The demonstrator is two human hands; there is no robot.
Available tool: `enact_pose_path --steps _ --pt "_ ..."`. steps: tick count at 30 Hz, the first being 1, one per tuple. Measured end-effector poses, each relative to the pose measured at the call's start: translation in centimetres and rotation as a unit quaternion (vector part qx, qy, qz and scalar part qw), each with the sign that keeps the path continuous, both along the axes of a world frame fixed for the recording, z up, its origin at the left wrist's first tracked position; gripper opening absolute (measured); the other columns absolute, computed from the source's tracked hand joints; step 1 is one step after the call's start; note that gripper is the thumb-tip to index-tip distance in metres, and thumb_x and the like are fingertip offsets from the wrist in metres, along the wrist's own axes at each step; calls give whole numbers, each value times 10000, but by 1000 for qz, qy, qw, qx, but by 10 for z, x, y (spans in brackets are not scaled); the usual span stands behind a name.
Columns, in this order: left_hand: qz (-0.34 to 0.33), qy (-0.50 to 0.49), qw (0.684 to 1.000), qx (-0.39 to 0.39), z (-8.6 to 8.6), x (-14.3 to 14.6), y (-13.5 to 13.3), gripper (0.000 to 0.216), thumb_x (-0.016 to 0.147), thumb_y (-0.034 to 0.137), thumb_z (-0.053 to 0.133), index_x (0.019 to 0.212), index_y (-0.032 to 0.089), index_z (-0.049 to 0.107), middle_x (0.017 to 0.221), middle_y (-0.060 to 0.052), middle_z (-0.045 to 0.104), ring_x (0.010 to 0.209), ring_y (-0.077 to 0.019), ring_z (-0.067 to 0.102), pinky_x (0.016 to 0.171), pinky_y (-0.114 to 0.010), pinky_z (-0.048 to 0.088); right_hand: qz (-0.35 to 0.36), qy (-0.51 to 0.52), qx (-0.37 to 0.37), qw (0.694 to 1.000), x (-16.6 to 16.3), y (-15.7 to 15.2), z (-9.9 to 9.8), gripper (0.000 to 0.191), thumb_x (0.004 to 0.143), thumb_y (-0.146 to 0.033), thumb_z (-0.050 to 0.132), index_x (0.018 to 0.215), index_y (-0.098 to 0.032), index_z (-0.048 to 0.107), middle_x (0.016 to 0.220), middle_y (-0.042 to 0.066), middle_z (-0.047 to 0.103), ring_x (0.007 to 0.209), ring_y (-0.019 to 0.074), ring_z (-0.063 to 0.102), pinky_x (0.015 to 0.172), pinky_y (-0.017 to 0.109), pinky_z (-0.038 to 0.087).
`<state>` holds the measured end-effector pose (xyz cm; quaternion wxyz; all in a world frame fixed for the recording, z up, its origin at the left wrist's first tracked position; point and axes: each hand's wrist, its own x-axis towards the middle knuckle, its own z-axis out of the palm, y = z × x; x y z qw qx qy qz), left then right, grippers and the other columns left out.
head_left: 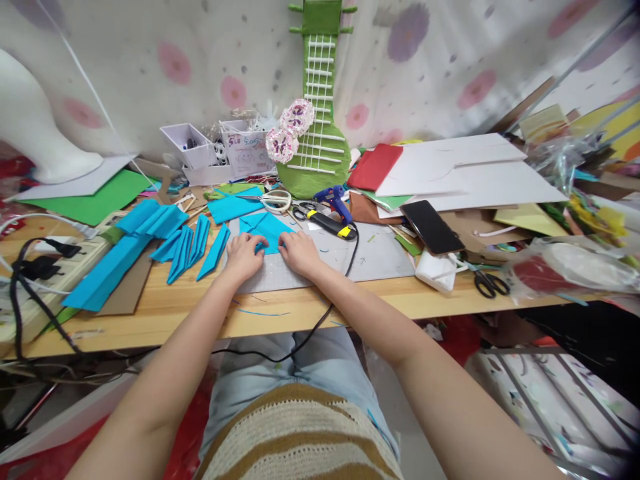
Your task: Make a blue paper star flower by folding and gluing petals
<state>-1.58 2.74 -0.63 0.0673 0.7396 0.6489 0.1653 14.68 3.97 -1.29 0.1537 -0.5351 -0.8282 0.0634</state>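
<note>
A sheet of blue paper point(267, 230) lies on the grey cutting mat point(380, 253), with creases across it. My left hand point(246, 256) grips its left edge, fingers curled and pressed on the paper. At the right edge, my right hand point(300, 252) pinches the same sheet between thumb and fingers. Left of my hands are folded blue paper strips point(187, 250), several pleated and one lying apart. Just behind the sheet are light-handled scissors point(276, 200), a yellow-and-black utility knife point(331, 225) and a blue glue gun point(335, 200).
A green paper guitar point(317, 160) stands against the wall. White boards point(460, 170), a black phone point(433, 227) and black scissors point(491, 285) lie to the right. A power strip point(30, 293) with plugs is at the left. A black cord point(345, 280) runs over the table's front edge.
</note>
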Motion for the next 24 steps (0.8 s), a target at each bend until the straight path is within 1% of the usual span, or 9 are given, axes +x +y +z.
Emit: enact_pose_path --steps 4,11,13,15,17,19,22,24 --pt "-8 -1 1000 -20 0 -3 1 321 769 148 433 987 288 624 1074 -87 535 1078 -296 461 904 -471 346 1 6 2 1000 0 -2 0 199 882 -277 438 1019 -195 557 1032 101 629 987 270 491 790 388 379" --pt "-19 -20 997 -69 4 -7 1 466 715 61 377 1027 302 625 1140 -72 517 1128 -283 442 971 -489 309 -12 32 -37 999 1 1 2 189 872 -222 429 994 -197 572 1060 82 633 983 245 501 803 368 370" --pt "-20 -20 997 -78 7 -7 1 490 710 55 366 1047 304 621 1151 -68 512 1142 -277 434 989 -487 298 -26 35 -38 998 -2 0 2 186 882 -241 423 975 -192 576 1043 82 637 976 237 507 806 359 364" --pt "-18 -16 996 -87 9 -7 0 499 715 59 356 1068 300 614 1161 -63 506 1151 -268 429 1003 -472 292 -46 38 -22 998 -6 -2 2 212 892 -320 428 958 -181 575 1015 89 638 970 241 508 805 359 361" --pt "-15 -11 996 -89 10 -6 -1 479 737 80 347 1082 291 604 1167 -61 504 1152 -261 428 1005 -457 296 -61 38 2 997 -10 -6 2 290 872 -422 457 954 -166 567 997 102 631 972 256 501 804 366 362" --pt "-10 -9 996 -85 10 -4 -1 425 774 127 348 1080 281 599 1159 -65 509 1143 -261 433 1000 -453 302 -67 42 12 997 -13 -8 1 344 836 -470 503 965 -155 555 985 111 622 968 264 496 803 369 364" --pt "3 -7 997 -71 8 -1 -1 301 834 271 381 1035 261 606 1126 -78 522 1130 -277 439 988 -460 309 -72 70 -4 995 -10 -8 -1 311 814 -408 551 993 -154 537 987 108 603 958 252 491 820 365 366" --pt "12 -7 998 -54 6 2 -2 282 846 382 412 994 244 609 1104 -90 527 1119 -291 444 971 -464 318 -71 102 -6 992 -4 -5 -3 286 798 -326 573 1024 -156 529 1025 109 578 984 246 476 852 362 362"
